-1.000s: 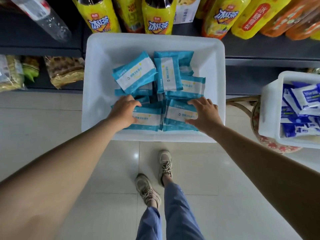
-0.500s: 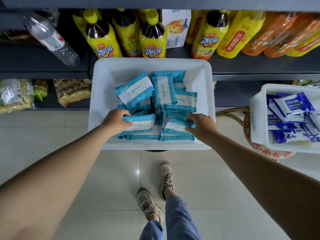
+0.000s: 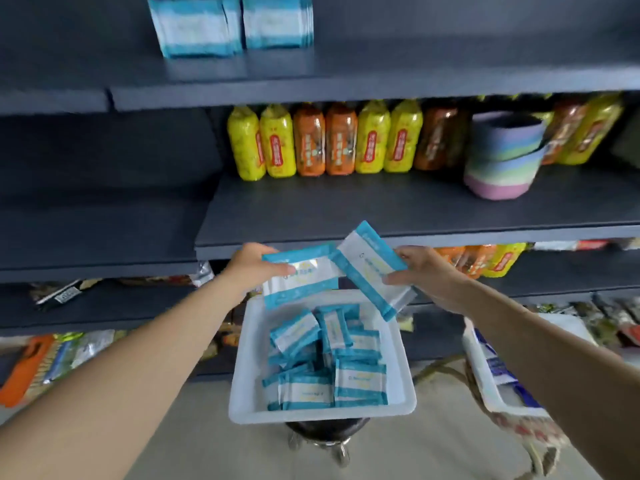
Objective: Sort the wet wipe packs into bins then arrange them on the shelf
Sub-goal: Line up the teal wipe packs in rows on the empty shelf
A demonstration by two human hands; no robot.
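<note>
Left hand [image 3: 254, 268]: one teal-and-white wipe pack [image 3: 300, 279] is gripped at its left end, thumb laid over the face and fingers hidden beneath; it is held flat above the far edge of the bin, seemingly so it can be set on a shelf.
Right hand [image 3: 424, 271]: a second pack [image 3: 375, 270] is pinched at its right edge between thumb and fingers, tilted with one corner raised toward the shelf edge; the two packs overlap slightly in the middle.
White bin [image 3: 247, 372]: it is carried on a dark stool [image 3: 323, 429] below both hands, and the remaining teal packs [image 3: 327, 362] are heaped loosely inside, mostly toward the right wall.
Top shelf [image 3: 346, 79]: two upright rows of matching packs [image 3: 230, 26] are already stood near its back left, which suggests the place meant for the held ones.
Middle shelf [image 3: 381, 216]: its front edge lies just beyond the hands; drink bottles [image 3: 325, 143] are lined along the back, and stacked pastel bowls [image 3: 504, 155] are set toward the right.
Obstruction: the middle shelf's front edge is judged to stand between the hands and the top shelf.
Second bin [image 3: 485, 379]: it is placed at the right, holding darker blue packs, partly hidden by the right forearm.
</note>
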